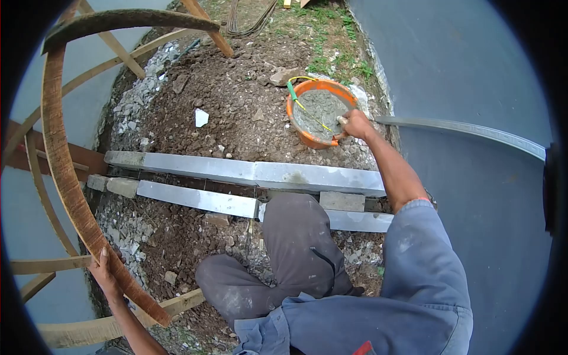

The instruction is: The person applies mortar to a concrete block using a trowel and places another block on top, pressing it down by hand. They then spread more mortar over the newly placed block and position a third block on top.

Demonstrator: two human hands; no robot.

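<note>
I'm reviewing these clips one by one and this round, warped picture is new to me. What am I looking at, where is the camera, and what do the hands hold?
There is no machine: a person wears one camera on the head, looking down through a wide lens. They crouch on bare soil crossed by pale concrete bars. The left hand holds a curved wooden strip. The right hand reaches into an orange bucket of wet grey mortar; whether its grip holds a tool is unclear.
</note>
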